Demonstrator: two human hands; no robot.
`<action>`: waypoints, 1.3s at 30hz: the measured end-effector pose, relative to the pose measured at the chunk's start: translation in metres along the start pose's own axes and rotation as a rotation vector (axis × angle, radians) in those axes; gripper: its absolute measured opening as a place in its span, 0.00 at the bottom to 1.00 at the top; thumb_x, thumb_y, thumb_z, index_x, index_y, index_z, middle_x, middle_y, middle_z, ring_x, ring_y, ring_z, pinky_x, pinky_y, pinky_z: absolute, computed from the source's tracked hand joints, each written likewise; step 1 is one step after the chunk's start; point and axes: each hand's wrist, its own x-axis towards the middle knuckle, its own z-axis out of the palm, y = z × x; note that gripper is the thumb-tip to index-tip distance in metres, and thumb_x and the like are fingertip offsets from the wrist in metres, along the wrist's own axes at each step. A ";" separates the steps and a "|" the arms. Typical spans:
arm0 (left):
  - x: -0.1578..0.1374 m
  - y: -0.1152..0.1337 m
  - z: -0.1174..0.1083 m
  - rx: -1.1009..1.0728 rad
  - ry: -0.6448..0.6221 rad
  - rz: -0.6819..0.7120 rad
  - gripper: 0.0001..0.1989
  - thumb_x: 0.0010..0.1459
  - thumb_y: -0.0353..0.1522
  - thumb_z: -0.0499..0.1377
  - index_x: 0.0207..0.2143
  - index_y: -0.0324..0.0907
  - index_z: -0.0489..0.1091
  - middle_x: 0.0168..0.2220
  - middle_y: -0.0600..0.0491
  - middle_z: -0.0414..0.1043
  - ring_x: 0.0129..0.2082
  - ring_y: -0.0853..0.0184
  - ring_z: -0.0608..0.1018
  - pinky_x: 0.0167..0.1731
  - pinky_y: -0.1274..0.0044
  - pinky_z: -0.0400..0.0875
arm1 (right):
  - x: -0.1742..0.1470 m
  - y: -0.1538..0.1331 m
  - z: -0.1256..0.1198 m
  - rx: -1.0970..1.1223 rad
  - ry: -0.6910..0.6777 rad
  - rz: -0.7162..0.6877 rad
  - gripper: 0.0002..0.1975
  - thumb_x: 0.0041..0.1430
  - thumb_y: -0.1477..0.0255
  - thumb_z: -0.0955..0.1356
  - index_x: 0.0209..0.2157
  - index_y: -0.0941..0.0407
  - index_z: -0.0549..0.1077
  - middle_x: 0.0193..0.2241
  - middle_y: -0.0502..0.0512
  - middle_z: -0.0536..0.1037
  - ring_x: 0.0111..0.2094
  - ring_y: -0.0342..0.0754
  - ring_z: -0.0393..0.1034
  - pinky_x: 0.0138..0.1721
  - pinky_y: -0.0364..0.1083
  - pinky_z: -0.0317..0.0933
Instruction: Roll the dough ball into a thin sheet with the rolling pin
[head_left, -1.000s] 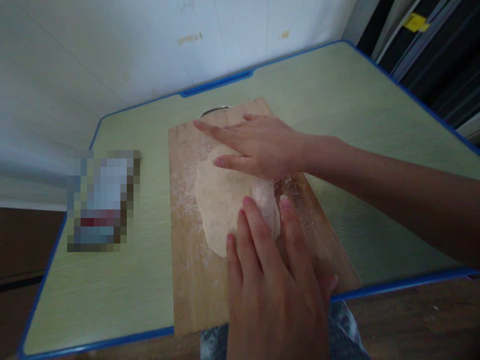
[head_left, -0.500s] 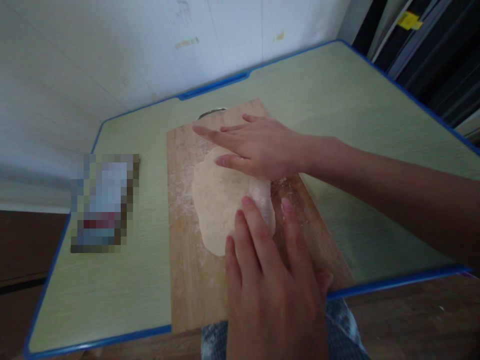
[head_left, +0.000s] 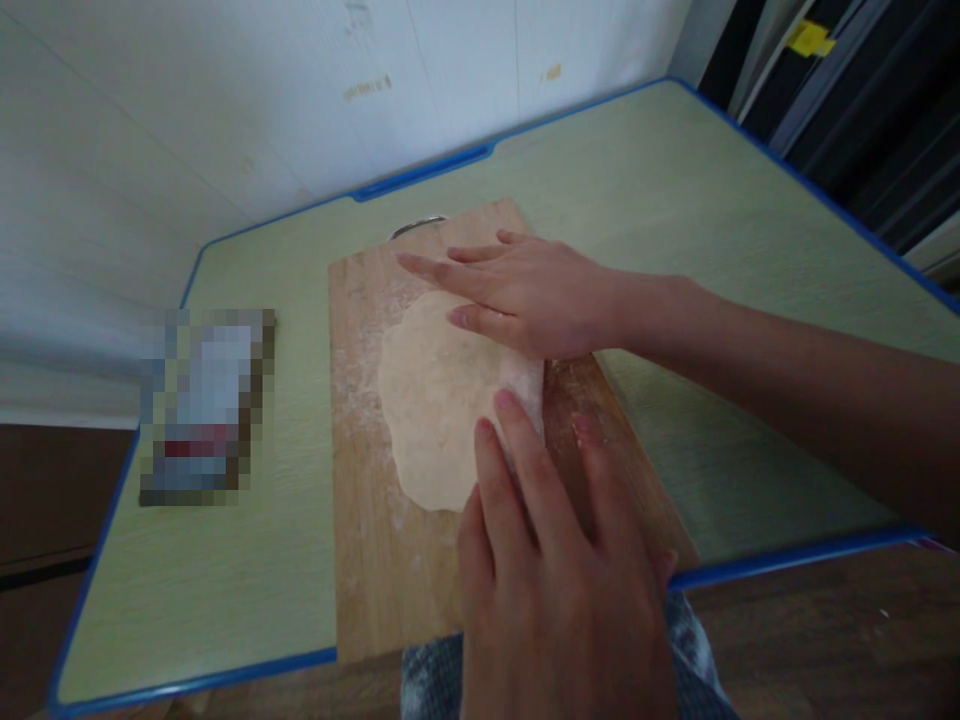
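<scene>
A flat, roughly round sheet of pale dough [head_left: 435, 400] lies on a floured wooden board [head_left: 397, 590]. My right hand [head_left: 517, 295] reaches in from the right, palm down with fingers spread, over the dough's far right part; its thumb is above the dough and its longer fingers point toward the board's far left. From the near side comes my left hand [head_left: 562, 560], palm down and fingers apart, its fingertips at the dough's near right edge. Neither hand grips anything. The dough under both hands is hidden, and so are the palms.
The board rests on a light green table [head_left: 262, 580] with a blue rim, overhanging its near edge. A blurred-out rectangular object [head_left: 214, 390] lies at the left. A metal rim [head_left: 418, 227] peeks out behind the board. A white wall [head_left: 450, 90] stands along the back.
Both hands have slid slightly to the right relative to the dough, and the left hand also a little nearer to me. The view has shifted a bit; the dough looks much the same.
</scene>
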 end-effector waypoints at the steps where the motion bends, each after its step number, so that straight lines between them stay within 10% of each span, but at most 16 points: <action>1: 0.000 0.001 0.000 0.013 0.007 0.007 0.31 0.60 0.38 0.55 0.62 0.34 0.56 0.61 0.27 0.59 0.56 0.38 0.70 0.38 0.58 0.79 | -0.001 0.001 0.000 -0.001 -0.001 -0.003 0.31 0.67 0.67 0.53 0.69 0.57 0.40 0.64 0.60 0.60 0.65 0.58 0.50 0.61 0.65 0.46; 17: 0.008 0.066 0.002 -0.102 0.002 -0.162 0.21 0.60 0.41 0.57 0.55 0.46 0.69 0.62 0.45 0.62 0.61 0.37 0.62 0.48 0.42 0.66 | -0.050 0.023 0.004 0.154 0.129 -0.071 0.30 0.66 0.68 0.50 0.67 0.61 0.44 0.69 0.53 0.47 0.68 0.51 0.38 0.66 0.58 0.37; 29: -0.007 0.022 -0.011 -0.109 -0.094 0.156 0.37 0.51 0.51 0.63 0.60 0.44 0.63 0.64 0.46 0.58 0.65 0.55 0.59 0.60 0.58 0.61 | -0.031 0.016 0.001 0.036 0.127 0.058 0.30 0.66 0.67 0.53 0.67 0.59 0.48 0.65 0.62 0.58 0.64 0.63 0.51 0.57 0.73 0.47; 39: -0.013 -0.034 -0.007 -0.061 -0.043 0.072 0.25 0.66 0.36 0.50 0.64 0.41 0.55 0.66 0.54 0.52 0.64 0.56 0.61 0.56 0.57 0.68 | 0.011 -0.009 0.000 0.021 0.142 0.103 0.29 0.67 0.65 0.54 0.67 0.59 0.50 0.64 0.60 0.60 0.64 0.58 0.53 0.61 0.70 0.37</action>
